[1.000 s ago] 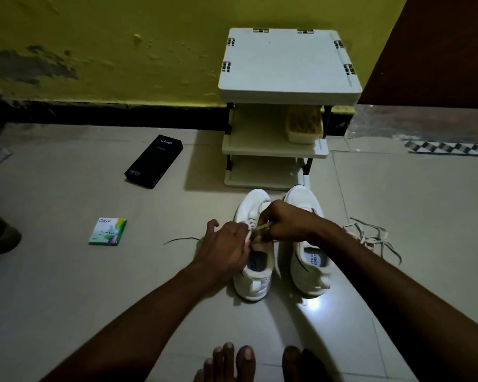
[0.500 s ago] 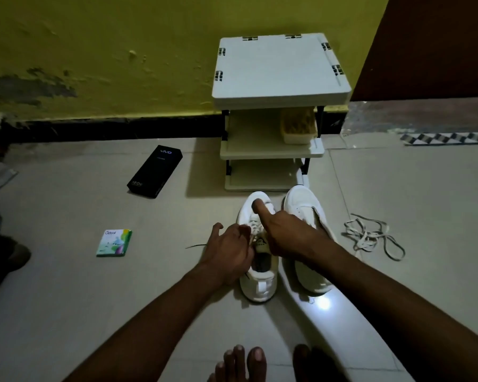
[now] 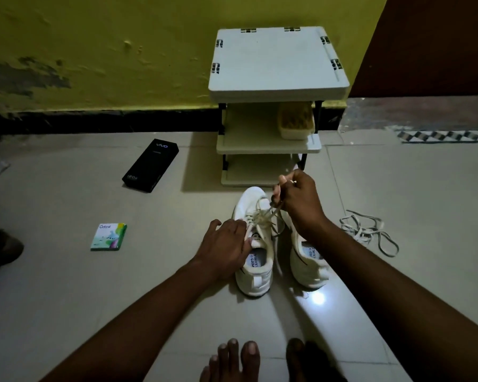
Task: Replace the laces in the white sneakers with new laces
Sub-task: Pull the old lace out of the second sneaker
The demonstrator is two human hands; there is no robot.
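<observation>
Two white sneakers stand side by side on the tiled floor, toes pointing away from me. My left hand [image 3: 226,244] rests on the left sneaker [image 3: 255,271], fingers laid over its side by the eyelets. My right hand [image 3: 298,199] is raised above the toe area and pinches a cream lace [image 3: 262,216] that runs taut from the left sneaker's eyelets. The right sneaker [image 3: 309,260] is partly hidden under my right forearm. A loose lace [image 3: 367,230] lies in a tangle on the floor to the right.
A small white shelf rack [image 3: 276,62] stands against the yellow wall just beyond the shoes, with a brush [image 3: 295,121] on its middle tier. A black phone box [image 3: 151,165] and a small green packet [image 3: 108,236] lie at left. My bare toes [image 3: 233,359] show at the bottom.
My right hand has lifted up and away from the left sneaker, drawing the lace out taut. My left hand has stayed on the shoe. The camera has tilted slightly.
</observation>
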